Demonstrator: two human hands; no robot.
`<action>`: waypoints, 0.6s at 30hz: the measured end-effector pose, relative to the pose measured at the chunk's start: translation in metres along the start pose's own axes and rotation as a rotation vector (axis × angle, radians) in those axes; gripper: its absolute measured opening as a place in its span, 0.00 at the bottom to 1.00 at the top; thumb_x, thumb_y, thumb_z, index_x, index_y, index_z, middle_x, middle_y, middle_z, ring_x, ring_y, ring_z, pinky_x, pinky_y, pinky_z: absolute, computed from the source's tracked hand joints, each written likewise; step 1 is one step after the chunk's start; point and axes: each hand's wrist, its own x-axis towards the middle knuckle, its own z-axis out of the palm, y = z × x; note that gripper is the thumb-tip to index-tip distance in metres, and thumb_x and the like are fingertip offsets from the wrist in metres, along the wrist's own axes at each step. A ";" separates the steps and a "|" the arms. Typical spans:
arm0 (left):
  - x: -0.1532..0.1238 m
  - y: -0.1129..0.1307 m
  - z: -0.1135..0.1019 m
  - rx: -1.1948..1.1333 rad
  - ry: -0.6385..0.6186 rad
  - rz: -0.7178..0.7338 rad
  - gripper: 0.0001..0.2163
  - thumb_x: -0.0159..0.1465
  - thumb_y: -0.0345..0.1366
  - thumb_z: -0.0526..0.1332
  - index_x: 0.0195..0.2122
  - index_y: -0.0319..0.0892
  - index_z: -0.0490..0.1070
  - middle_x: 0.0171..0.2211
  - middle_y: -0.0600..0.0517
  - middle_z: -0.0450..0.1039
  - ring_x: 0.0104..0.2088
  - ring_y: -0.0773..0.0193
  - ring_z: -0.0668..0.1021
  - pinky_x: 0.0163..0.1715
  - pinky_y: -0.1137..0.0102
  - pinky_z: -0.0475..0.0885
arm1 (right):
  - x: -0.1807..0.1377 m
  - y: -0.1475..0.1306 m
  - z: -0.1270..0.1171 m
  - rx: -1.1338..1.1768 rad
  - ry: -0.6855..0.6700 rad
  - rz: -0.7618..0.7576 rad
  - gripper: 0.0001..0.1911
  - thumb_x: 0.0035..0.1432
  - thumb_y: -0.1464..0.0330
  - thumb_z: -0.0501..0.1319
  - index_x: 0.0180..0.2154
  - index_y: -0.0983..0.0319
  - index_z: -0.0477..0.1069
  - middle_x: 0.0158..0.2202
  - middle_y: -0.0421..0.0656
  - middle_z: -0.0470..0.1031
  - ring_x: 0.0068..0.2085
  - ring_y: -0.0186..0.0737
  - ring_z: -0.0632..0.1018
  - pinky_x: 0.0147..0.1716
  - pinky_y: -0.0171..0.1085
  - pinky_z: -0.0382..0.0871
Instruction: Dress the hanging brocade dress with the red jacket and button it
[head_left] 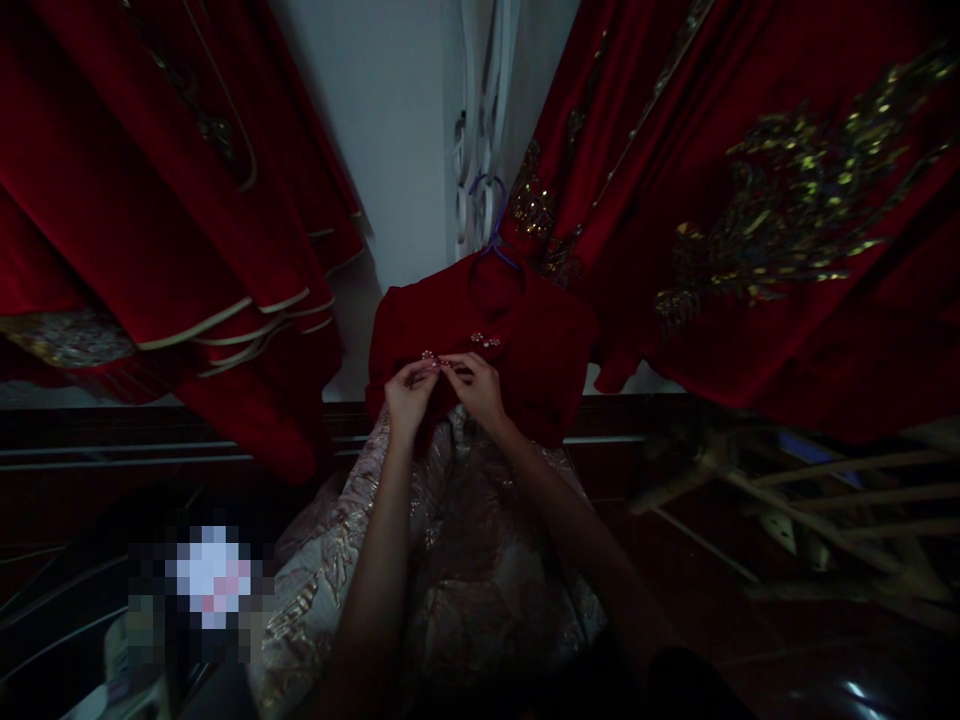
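A small red garment (540,350) hangs on a purple hanger (491,235) in front of me. Beaded fasteners (486,341) run across its front. My left hand (409,392) and my right hand (474,388) are both raised to the garment's chest. The fingers of both are pinched together on one beaded fastener (433,358). Below the red top hangs a pale pink skirt with gold pattern (450,560), partly hidden by my forearms.
Large red garments with cream trim (187,230) hang at the left. Red garments with gold embroidery (780,210) hang at the right. A white wall (397,130) lies between them. A wooden rack (825,500) stands at the lower right. The floor is dark red.
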 end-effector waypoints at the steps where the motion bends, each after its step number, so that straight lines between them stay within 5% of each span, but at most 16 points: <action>1: 0.000 0.000 0.000 0.012 0.008 0.005 0.13 0.50 0.37 0.68 0.36 0.37 0.76 0.36 0.46 0.79 0.36 0.63 0.80 0.44 0.65 0.75 | 0.000 -0.001 0.001 -0.001 0.001 0.002 0.10 0.59 0.65 0.58 0.41 0.59 0.75 0.40 0.43 0.75 0.38 0.33 0.77 0.36 0.31 0.77; 18: -0.001 0.001 -0.005 0.158 0.011 0.096 0.11 0.53 0.38 0.65 0.36 0.38 0.75 0.36 0.47 0.79 0.35 0.63 0.80 0.42 0.67 0.75 | 0.009 0.001 0.009 -0.090 -0.032 -0.027 0.08 0.60 0.67 0.55 0.38 0.59 0.72 0.38 0.43 0.73 0.37 0.33 0.76 0.36 0.31 0.75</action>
